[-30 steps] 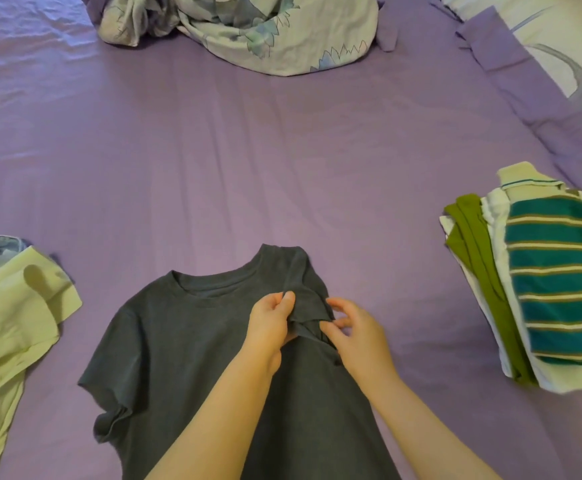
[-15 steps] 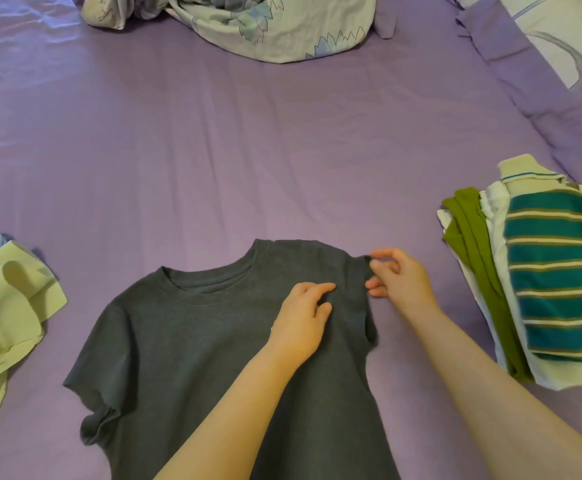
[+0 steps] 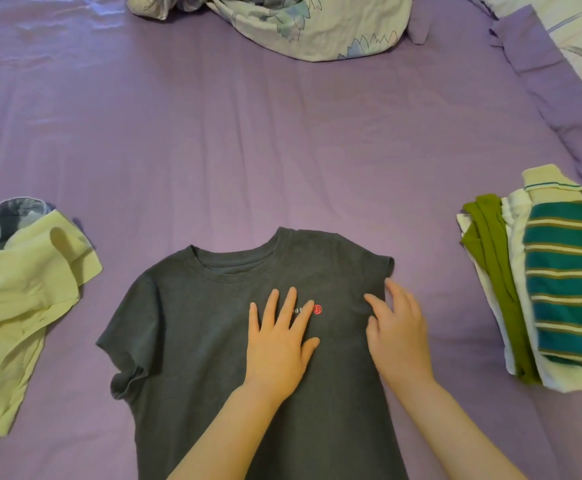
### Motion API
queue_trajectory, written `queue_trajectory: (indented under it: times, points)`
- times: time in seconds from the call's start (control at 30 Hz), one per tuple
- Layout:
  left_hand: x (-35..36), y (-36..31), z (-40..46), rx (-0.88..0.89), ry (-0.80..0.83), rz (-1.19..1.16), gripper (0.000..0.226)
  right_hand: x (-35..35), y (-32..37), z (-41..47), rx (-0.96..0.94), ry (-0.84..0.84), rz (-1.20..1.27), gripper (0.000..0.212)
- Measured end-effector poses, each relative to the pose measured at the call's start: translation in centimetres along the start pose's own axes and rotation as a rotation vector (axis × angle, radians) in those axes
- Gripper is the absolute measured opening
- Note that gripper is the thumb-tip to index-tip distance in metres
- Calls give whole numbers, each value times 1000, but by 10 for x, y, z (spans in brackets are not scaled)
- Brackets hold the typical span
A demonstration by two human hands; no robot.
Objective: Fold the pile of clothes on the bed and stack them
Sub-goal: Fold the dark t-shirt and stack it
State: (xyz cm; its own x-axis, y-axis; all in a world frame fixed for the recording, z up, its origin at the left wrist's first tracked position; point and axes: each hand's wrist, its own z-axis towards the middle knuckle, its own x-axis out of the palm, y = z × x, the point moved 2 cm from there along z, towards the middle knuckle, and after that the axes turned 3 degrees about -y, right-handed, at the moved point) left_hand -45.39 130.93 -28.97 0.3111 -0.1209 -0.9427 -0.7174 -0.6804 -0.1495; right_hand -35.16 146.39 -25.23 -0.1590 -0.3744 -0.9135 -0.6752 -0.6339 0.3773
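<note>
Lying face up near the front edge of the bed (image 3: pixel 282 140), the grey T-shirt (image 3: pixel 192 341) is spread out with its collar pointing toward the far edge and a small red mark on the chest. The left hand (image 3: pixel 279 344) rests flat on the chest, fingers straight and spread, part of the printed mark under its fingertips. The right hand (image 3: pixel 398 336) lies just beside it on the shirt's right side, below the right sleeve, fingers loosely extended and pressing on the cloth; neither hand grips anything.

By my reading, the step in hand is flattening this shirt before the first fold. Its left sleeve is bunched and curled under, so it probably needs tugging flat first. The next move then calls for pinching one side at shoulder and hem and bringing it across toward the middle, keeping the cloth from wrinkling on the soft sheet.

At the right edge of the bed sits the stack of folded clothes (image 3: pixel 559 292), a teal striped shirt on top with green and white pieces under it, where this shirt likely goes. At the left edge lies a pale yellow garment (image 3: pixel 15 299), unfolded, over a bit of blue denim (image 3: pixel 12 213). A crumpled floral blanket (image 3: pixel 317 26) lies at the far edge.
</note>
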Motion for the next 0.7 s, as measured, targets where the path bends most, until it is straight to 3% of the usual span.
queue_trajectory:
  times: [0.1, 0.3, 0.43, 0.5, 0.6, 0.7]
  points:
    - [-4, 38, -21, -70, 18, -15, 59, 7, 39, -6, -244, -45, -20, 38]
    - [-28, 114, -57, -220, -28, -112, 49, 71, 125, -22, -539, 356, -27, 45]
    - [-57, 163, -68, -288, -337, -185, 25, 105, 186, -24, -667, 409, -142, 49]
    - [-64, 191, -71, -416, -434, -214, 25, 117, 212, -18, -672, 388, -186, 48]
    - [-60, 226, -69, -657, -321, -361, 26, 129, 243, -2, -646, 373, -201, 45]
    - [-52, 240, -66, -718, -236, -458, 29, 134, 256, 9, -611, 374, -221, 45]
